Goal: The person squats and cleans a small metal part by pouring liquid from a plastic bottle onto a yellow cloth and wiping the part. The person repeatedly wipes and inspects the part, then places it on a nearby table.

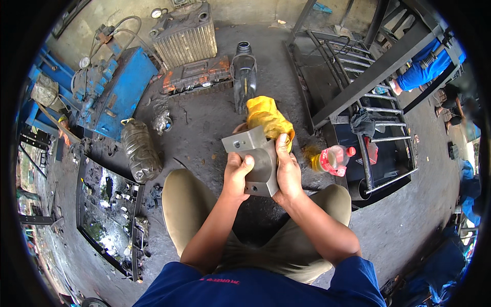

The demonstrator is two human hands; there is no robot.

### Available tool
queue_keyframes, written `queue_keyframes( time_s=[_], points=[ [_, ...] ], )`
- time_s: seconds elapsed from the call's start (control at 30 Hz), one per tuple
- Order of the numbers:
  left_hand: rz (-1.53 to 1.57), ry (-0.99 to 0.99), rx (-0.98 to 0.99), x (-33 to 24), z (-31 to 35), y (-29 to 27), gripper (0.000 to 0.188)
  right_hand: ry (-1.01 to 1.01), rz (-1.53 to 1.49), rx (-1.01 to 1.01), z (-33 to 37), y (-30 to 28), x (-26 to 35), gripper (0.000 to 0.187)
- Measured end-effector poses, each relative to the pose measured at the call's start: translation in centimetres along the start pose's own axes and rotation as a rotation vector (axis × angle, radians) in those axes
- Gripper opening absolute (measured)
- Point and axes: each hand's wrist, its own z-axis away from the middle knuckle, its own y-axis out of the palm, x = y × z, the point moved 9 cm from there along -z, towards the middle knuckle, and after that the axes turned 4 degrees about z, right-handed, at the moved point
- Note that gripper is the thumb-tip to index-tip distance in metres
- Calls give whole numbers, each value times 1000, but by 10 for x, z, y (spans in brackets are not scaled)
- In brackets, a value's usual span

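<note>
Left hand (237, 176) – right hand (287, 171), metal block (258, 158) between

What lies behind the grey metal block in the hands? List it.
A crumpled yellow cloth pressed against the grey metal block by the right hand, then oily floor. The block's far face is covered.

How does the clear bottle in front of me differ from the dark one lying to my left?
The clear empty plastic bottle lets the floor show through; the grimy dark plastic bottle is murky and looks filled or coated inside. The clear one lies straight ahead beyond the yellow rag, neck pointing away; the dark one lies left of the knee, neck pointing away and left. Both lie on the dirty floor, untouched by either hand.
</note>
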Motion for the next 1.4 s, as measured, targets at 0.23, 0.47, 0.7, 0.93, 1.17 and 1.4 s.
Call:
queue_keyframes(
  time_s=[0.23,0.47,0.7,0.93,1.17,1.4],
  points=[
    [158,-24,70,-18,7,20,100,-570,279,-190,29,10,45,31],
    [227,-85,-96,-21,9,10,92,-547,680,-158,42,16,45,36],
    [240,-67,-141,-31,1,2,96,-470,784,-52,33,12,36,43],
    [324,-325,-268,-1,6,-19,89,-267,71,127,13,19,41,53],
    [366,-322,-214,8,9,-12,86,-395,888,52,-20,31,42,51],
    [383,-319,-245,0,5,-19,91,-177,-119,-84,-26,-14,52,64]
  ],
)
